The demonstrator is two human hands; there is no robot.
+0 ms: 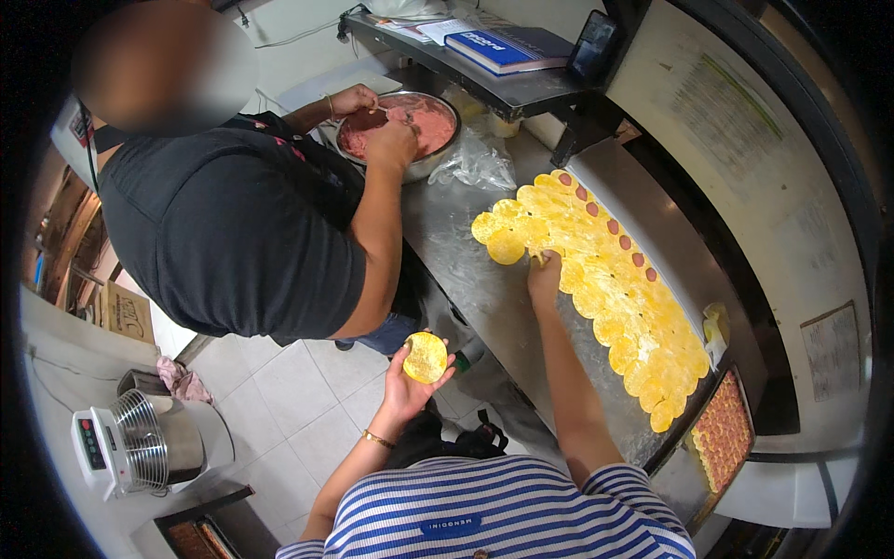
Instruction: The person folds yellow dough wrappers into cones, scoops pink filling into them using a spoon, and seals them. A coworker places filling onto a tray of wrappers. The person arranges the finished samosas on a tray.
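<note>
Fairly bright, even indoor light, its source out of view, falls on the pale floor tiles [303,391] and the yellow rounds [601,270], while the space below the near edge of the steel table [452,238] lies in dark shadow. Dull, pale reflections spread over the bare metal, and small glints sit on the clear plastic bag [475,168] toward its far left corner. The middle looks sharp, a smooth blur covers the co-worker's head [166,70], and fisheye distortion bends the wall [782,186] toward black corners.
</note>
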